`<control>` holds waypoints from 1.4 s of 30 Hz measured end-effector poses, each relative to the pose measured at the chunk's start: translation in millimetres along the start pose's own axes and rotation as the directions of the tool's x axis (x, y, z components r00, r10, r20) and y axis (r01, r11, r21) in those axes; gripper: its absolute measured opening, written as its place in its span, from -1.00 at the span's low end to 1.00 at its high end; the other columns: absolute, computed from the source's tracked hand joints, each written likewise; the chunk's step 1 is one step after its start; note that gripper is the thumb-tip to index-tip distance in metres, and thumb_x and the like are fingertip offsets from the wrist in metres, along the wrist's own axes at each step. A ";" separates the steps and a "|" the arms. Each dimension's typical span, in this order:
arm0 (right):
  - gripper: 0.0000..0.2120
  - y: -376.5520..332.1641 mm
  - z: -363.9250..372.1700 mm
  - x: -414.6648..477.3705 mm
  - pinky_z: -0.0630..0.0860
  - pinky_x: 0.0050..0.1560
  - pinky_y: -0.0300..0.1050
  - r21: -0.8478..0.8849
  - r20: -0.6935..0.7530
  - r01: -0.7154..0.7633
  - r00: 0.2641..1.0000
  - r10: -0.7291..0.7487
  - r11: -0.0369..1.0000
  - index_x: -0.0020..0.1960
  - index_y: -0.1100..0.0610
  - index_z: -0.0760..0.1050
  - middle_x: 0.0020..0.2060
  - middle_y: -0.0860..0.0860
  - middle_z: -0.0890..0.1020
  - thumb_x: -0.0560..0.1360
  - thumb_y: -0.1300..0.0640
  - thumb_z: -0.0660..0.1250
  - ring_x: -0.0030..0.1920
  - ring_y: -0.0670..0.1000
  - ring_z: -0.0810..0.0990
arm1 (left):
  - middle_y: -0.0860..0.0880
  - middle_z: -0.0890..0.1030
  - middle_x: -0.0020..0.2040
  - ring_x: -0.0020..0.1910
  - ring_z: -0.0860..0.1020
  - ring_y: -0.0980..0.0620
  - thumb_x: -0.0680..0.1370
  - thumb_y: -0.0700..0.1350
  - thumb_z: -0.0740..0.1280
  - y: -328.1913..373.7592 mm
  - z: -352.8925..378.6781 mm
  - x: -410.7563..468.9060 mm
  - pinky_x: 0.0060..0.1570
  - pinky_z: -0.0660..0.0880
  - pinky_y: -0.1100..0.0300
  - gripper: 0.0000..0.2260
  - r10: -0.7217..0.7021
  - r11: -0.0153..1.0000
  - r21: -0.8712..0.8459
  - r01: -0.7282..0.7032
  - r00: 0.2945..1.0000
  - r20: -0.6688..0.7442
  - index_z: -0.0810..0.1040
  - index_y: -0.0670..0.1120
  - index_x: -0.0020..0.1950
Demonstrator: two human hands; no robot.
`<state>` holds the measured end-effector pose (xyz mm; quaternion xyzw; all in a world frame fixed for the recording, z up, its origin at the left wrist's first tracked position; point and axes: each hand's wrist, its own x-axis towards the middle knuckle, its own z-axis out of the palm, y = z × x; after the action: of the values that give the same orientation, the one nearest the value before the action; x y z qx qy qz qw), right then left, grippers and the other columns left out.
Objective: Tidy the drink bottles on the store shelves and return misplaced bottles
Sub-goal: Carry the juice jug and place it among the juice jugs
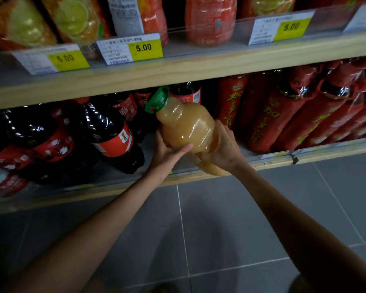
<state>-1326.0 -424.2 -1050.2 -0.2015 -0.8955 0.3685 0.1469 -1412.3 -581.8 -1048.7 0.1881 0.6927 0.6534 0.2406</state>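
A large bottle of cloudy yellow juice [184,125] with a green cap [158,100] is held tilted, cap pointing up and left, in front of the lower shelf [304,158]. My left hand [167,151] grips its lower body from the left, thumb across the front. On the bottle's right side, my right hand [224,144] curls round it, and the base pokes out below that hand. The bottle sits in the gap between dark cola bottles [106,132] on the left and red-wrapped bottles [283,115] on the right.
The upper shelf [178,70] carries orange and red-labelled drink bottles [72,20] behind yellow price tags [144,48] reading 5.00. Grey floor tiles [220,229] lie below the shelves. Several cola bottles lean at the far left.
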 end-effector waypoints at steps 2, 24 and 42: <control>-0.05 -4.0 -8.9 -13.8 0.32 0.20 -0.08 0.030 0.060 -0.007 0.998 0.005 1.000 0.39 0.15 0.21 0.19 0.05 0.42 0.14 -0.08 0.58 0.17 0.02 0.35 | 0.00 0.43 0.31 0.13 0.51 0.26 0.21 0.05 0.51 9.9 8.8 -20.2 0.06 0.48 0.36 -0.18 -0.026 0.999 -0.044 0.024 0.999 -0.039 0.14 0.10 0.36; -0.01 -7.4 -83.2 -168.7 0.30 -0.06 -0.11 -0.316 0.274 -0.380 0.840 0.467 0.869 0.28 0.02 0.21 0.07 -0.05 0.47 0.00 -0.51 0.23 0.01 0.04 0.47 | -0.07 0.39 0.30 0.19 0.50 -0.05 0.37 0.08 0.46 34.1 102.1 -162.3 0.21 0.48 -0.12 -0.28 -0.547 0.836 -0.158 0.526 0.822 -0.155 0.15 0.03 0.39; -0.10 -222.1 -409.3 -229.6 0.45 -0.08 -0.07 -0.085 0.187 -0.633 0.749 0.636 0.770 0.37 0.07 0.24 0.14 0.07 0.49 0.18 -0.33 0.43 0.05 0.09 0.49 | -0.13 0.23 0.45 0.32 0.38 -0.11 0.38 0.14 0.40 402.2 186.1 -234.1 0.29 0.41 -0.11 -0.14 -0.651 0.757 0.091 0.647 0.733 0.199 -0.07 0.05 0.50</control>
<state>-1012.6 -429.7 -636.3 -0.4557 -0.7870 0.4078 -0.0814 -1135.8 -534.5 -633.4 0.0072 0.6891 0.4982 0.5262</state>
